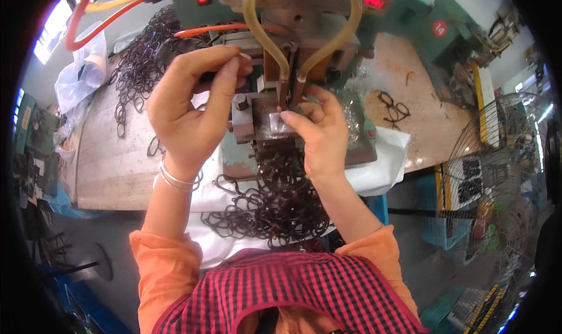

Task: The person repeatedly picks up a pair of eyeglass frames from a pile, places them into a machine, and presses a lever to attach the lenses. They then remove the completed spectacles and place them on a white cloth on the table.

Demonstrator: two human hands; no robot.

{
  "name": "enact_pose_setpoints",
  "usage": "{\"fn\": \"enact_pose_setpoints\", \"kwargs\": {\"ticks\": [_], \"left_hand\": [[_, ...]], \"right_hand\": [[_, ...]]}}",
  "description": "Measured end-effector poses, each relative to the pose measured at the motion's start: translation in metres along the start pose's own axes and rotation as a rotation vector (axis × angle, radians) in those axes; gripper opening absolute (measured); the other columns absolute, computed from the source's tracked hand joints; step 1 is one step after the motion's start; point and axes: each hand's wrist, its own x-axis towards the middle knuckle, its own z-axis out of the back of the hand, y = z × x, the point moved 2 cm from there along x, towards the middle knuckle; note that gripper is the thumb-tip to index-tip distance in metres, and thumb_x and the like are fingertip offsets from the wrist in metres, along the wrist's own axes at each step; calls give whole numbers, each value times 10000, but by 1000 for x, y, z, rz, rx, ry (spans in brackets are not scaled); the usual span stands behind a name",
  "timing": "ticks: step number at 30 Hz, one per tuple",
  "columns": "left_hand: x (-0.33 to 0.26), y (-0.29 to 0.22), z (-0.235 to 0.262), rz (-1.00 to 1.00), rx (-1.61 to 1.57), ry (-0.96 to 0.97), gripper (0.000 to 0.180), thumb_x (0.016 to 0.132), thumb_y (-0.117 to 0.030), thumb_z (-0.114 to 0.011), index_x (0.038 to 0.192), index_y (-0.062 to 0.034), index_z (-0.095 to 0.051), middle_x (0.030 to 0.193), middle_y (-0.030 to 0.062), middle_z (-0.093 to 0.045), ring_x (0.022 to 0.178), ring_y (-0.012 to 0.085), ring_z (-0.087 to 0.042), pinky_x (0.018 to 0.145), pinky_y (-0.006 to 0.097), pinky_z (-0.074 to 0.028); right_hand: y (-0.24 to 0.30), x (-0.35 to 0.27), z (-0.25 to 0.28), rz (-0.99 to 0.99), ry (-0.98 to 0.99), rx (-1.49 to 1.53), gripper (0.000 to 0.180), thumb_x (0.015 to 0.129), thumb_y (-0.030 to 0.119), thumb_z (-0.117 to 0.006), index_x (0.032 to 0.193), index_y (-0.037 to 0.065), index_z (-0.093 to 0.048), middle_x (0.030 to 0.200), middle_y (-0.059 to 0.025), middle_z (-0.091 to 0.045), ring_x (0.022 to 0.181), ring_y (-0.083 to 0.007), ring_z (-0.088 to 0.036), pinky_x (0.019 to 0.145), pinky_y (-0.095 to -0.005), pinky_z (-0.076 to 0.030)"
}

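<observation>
My left hand (196, 103) is raised beside the green bench machine, thumb and forefinger pinched together. Whatever may be between its fingertips is too small to make out. My right hand (324, 129) is at the machine's small metal fixture (275, 123), thumb at its upper edge and fingers curled behind. Any small piece in that grip is hidden. Just above the thumb, two copper-coloured electrodes (284, 91) point down, each fed by a yellowish hose (257, 24). In front of the fixture, between my forearms, hangs a tangled heap of dark looped links (275, 202).
Another pile of dark loops (143, 56) lies at the back left, near a clear plastic bag (85, 76). A few loops (395, 108) rest on the wooden table (433, 129) at right. White sheeting (383, 158) covers the front edge. A wire fan guard (497, 182) stands far right.
</observation>
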Motion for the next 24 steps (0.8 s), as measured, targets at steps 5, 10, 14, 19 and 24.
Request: {"fn": "enact_pose_setpoints", "kwargs": {"ticks": [5,10,14,19,24], "left_hand": [[-4,-5,5,18,-28,29,138,897,85,-633,1033,66,-648,932,121,-719,812,151,-708,727,247,-578],[-58,-22,70,-144,104,215,209,803,86,-700,998,34,-645,846,124,-708,689,211,-685,615,287,-532],[-69,41,127,160,418,351,190,891,-182,-698,996,-25,-683,898,118,-696,800,293,-671,718,373,-523],[-59,147,235,285,805,448,391,918,-350,-659,1140,-30,-622,1035,186,-611,994,365,-593,865,445,-489],[2,261,307,535,846,225,570,935,-462,-619,1256,10,-613,1218,244,-624,1158,390,-584,1001,446,-462]], "right_hand": [[5,-5,-4,5,-3,-4,511,836,-10,-688,1305,-52,-488,970,-68,-695,943,-117,-619,896,-248,-451],[31,-38,-1,320,101,-578,495,881,-11,-655,1350,-41,-497,1281,-154,-612,1169,-230,-596,1013,-331,-451],[24,-79,-29,544,-13,-581,359,870,-10,-645,1227,-17,-597,1192,-142,-657,1070,-254,-645,963,-354,-487],[-27,-30,-233,629,466,-552,299,822,24,-663,1120,44,-668,1044,-144,-699,952,-317,-668,874,-378,-504],[-119,163,-408,637,116,-566,278,828,108,-632,1097,49,-664,1052,-156,-706,990,-326,-667,899,-440,-503]]}}
